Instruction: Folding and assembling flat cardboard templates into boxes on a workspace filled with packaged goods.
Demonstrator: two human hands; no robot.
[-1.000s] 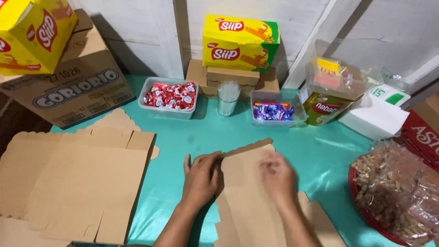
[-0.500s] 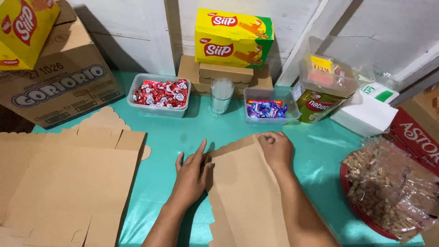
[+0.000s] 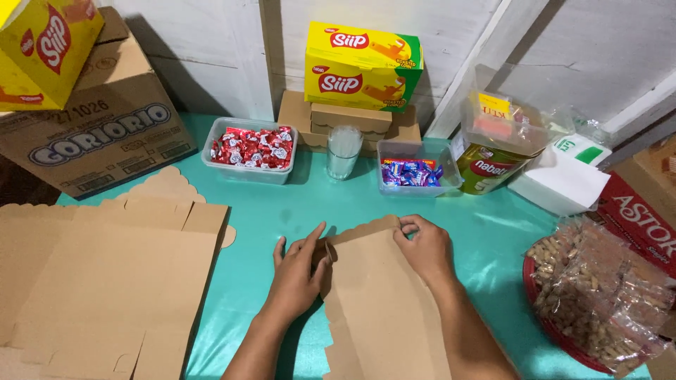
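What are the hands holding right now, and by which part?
A flat brown cardboard sheet. The right hand pinches its scalloped top edge; the left hand grips its upper left corner.

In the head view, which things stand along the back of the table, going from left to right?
Large brown carton → tub of red sweets → drinking glass → tub of purple sweets → green tin → white packet.
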